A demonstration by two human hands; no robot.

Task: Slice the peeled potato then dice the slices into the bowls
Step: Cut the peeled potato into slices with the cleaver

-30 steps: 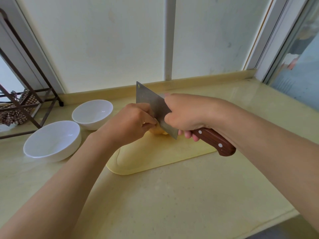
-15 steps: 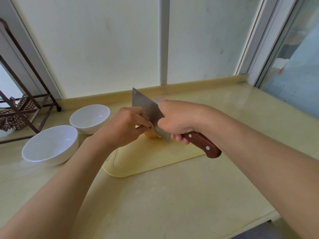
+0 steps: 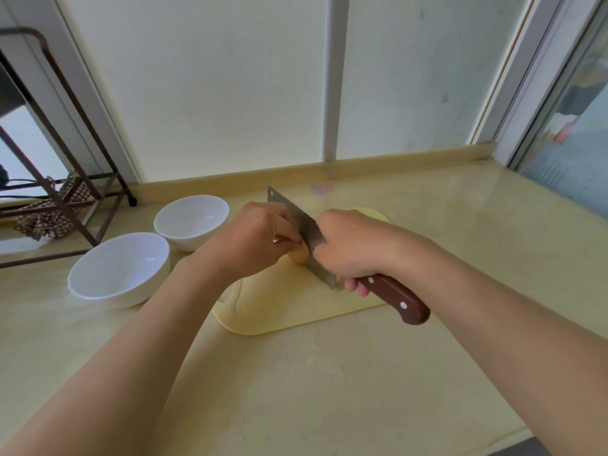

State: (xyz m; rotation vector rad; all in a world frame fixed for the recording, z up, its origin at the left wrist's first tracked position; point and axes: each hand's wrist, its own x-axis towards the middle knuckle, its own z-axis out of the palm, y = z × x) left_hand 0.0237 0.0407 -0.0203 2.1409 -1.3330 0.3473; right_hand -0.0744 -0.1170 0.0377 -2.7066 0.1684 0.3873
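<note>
A peeled yellow potato (image 3: pixel 299 256) lies on a pale yellow cutting board (image 3: pixel 289 307). My left hand (image 3: pixel 253 241) holds it down with curled fingers, hiding most of it. My right hand (image 3: pixel 348 248) grips the brown wooden handle of a cleaver (image 3: pixel 304 233). The blade stands edge down against the potato's right side, its heel at the board. Two white bowls stand left of the board: a near bowl (image 3: pixel 120 269) and a far bowl (image 3: pixel 190 222), both with nothing in them.
A dark metal rack (image 3: pixel 59 179) with a patterned cloth stands at the far left on the counter. A wall and window frame close the back. The counter's front edge (image 3: pixel 506 439) runs at lower right.
The cleaver has come down lower on the potato, its heel now at the board. Both hands stay on the potato and the handle. The camera has shifted slightly.
</note>
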